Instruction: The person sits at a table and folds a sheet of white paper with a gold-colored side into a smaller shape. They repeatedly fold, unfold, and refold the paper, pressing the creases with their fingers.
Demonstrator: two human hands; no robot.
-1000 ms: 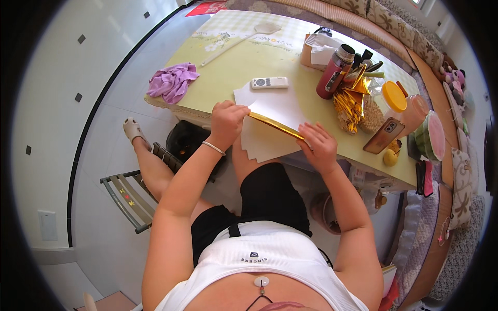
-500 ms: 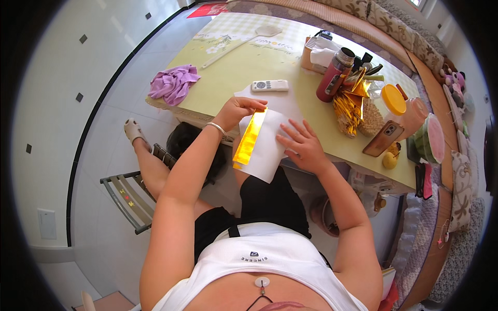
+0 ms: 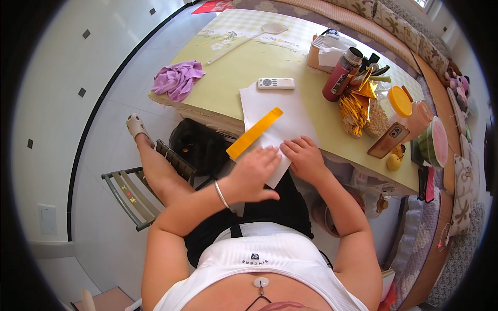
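Observation:
A shiny gold strip (image 3: 254, 133) slants across white paper (image 3: 291, 116) at the table's near edge, its lower-left end jutting past the edge. My left hand (image 3: 254, 173) lies just below the strip, over the paper's near part, fingers stretched and thumb out. It holds nothing that I can see. My right hand (image 3: 305, 158) rests to the right, fingers flat on the paper's near part, its fingertips close to those of my left hand. What lies under my left palm is hidden.
A white remote control (image 3: 276, 83) sits at the paper's far edge. Rightward stand a red thermos (image 3: 340, 78), a bundle of gold foil (image 3: 355, 111), a yellow-lidded jar (image 3: 399, 101), a phone (image 3: 389, 140) and a cut watermelon (image 3: 433, 142). A purple cloth (image 3: 178, 80) and a flyswatter (image 3: 244, 44) lie leftward.
My left hand has let go of the gold strip's upper end and moved down toward me. The strip now lies more slanted, farther right at its top. My right hand has shifted slightly nearer me.

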